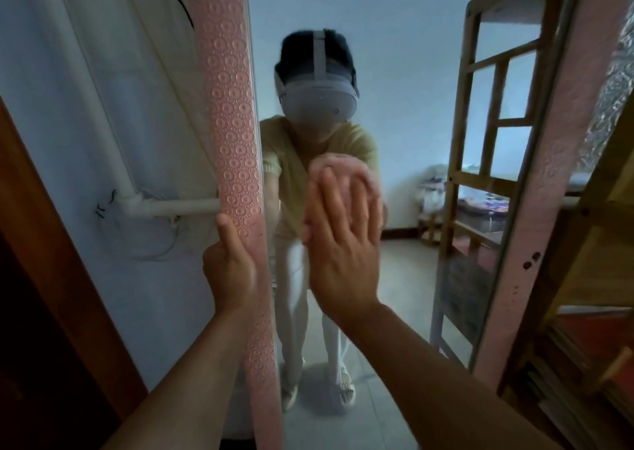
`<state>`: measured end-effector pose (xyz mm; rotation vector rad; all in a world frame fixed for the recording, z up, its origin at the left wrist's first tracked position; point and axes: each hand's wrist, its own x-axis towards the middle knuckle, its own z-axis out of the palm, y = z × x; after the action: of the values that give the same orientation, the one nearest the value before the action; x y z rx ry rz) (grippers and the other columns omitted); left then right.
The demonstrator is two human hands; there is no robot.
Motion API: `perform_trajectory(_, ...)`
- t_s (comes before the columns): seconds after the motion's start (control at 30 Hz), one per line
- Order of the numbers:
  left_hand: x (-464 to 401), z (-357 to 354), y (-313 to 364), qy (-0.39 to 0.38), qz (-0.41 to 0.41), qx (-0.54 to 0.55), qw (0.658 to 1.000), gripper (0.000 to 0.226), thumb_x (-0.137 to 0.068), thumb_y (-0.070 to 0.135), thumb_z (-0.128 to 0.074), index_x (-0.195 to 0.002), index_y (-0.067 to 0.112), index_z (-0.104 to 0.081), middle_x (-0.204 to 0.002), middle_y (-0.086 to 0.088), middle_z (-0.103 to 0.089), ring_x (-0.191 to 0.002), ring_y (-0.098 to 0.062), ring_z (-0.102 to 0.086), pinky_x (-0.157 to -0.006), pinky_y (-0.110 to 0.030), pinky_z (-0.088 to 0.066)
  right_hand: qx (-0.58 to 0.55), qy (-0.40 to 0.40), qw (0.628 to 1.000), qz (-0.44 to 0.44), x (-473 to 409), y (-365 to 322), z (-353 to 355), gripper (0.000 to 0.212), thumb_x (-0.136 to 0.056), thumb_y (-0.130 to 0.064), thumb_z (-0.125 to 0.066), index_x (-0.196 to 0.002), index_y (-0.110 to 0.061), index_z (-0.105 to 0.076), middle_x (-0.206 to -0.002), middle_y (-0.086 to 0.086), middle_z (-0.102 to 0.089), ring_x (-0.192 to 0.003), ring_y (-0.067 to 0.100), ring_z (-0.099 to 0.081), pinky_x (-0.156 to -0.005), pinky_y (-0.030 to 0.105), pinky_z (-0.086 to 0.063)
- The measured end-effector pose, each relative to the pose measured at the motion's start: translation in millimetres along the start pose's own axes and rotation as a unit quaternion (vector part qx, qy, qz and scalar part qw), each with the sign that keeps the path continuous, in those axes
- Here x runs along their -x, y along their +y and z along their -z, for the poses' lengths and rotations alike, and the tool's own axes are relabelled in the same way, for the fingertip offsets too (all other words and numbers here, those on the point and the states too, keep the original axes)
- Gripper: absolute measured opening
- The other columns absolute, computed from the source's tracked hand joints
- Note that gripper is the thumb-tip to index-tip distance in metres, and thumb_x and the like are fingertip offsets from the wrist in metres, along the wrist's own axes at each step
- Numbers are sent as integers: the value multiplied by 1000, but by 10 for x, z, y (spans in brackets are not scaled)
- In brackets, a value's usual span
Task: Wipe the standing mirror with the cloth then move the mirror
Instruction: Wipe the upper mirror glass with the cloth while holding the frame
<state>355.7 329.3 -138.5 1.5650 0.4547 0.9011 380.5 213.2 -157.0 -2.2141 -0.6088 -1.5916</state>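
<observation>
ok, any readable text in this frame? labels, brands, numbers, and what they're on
None readable.
Headset reflected in the mirror: a faint line across its front, too blurred to read.
Pink mirror frame: embossed circle pattern only, no lettering.
Books on the wooden shelf at right: spines too dark and blurred to read.
Pink cloth under the right hand: no print visible.
</observation>
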Motion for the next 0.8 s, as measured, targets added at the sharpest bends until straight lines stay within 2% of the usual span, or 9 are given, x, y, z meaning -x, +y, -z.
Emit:
perform_trajectory(0.07,-3,3,-26,-10,-11,13,1000,65,-100,44,-25,-86,-8,-62,-93,-26,-64,-96,-38,-59,-74,-32,-37,-21,-13,998,51,-155,-182,-65,57,-94,-22,-39,-148,-14,-22,-156,0,-19,-147,28,-9,-121,48,-3)
perform_trajectory(0.13,-4,-10,-41,-14,-12,23,1000,67,-100,46,-26,-98,-10,-62,-104,-28,-63,-102,-38,-58,-80,-34,-40,-23,-25,996,88,-240,-123,-62,54,-95,-22,-43,-147,-14,-29,-156,3,-28,-147,29,-15,-121,47,-6)
perform_trajectory(0.23,8,-9,-22,1,-8,17,1000,61,-99,49,-24,-62,6,-49,-71,-10,-56,-81,-26,-51,-69,-27,-31,20,-3,996,90,-260,275,103,54,-95,-23,-50,-146,-11,-35,-154,9,-33,-146,30,-16,-121,47,-8)
perform_trajectory(0.37,91,-4,53,6,-28,14,1000,52,-100,45,-25,-56,21,-36,-81,-8,-51,-86,-26,-48,-72,-28,-31,111,83,990,-7,-237,999,421,55,-96,-23,-54,-141,5,-38,-148,29,-34,-140,45,-26,-117,58,-19)
perform_trajectory(0.47,77,22,21,-8,-44,8,999,55,-101,44,-23,-54,17,-36,-65,0,-47,-82,-24,-46,-71,-27,-28,117,170,977,-51,-211,1173,655,68,-106,-42,-24,-134,17,-40,-141,38,-37,-133,53,-35,-109,65,-30)
perform_trajectory(0.53,49,14,-3,-11,-44,2,999,60,-100,47,-22,-55,11,-40,-68,-8,-49,-81,-26,-47,-72,-30,-28,110,198,972,-69,-233,1099,659,77,-105,-48,-15,-132,19,-40,-137,40,-39,-129,56,-36,-106,66,-32)
perform_trajectory(0.6,30,8,-27,-7,-28,6,1000,61,-99,48,-23,-58,8,-43,-79,-12,-50,-82,-24,-46,-74,-30,-29,95,169,975,-107,-225,995,529,70,-104,-46,-27,-139,14,-36,-146,34,-32,-137,53,-26,-112,65,-24)
perform_trajectory(0.7,19,-2,-50,-10,-37,12,999,65,-99,51,-24,-57,5,-43,-76,-16,-53,-83,-30,-51,-76,-36,-35,119,84,988,-46,63,996,316,72,-88,-20,-68,-145,4,-31,-154,24,-25,-144,45,-19,-115,59,-21)
perform_trajectory(0.8,27,-7,-62,-1,-48,16,999,62,-100,47,-25,-67,-2,-46,-90,-28,-61,-96,-38,-55,-82,-38,-37,128,42,991,21,232,1151,416,74,-95,-23,-60,-151,-5,-16,-159,16,-14,-147,37,-15,-119,54,-19)
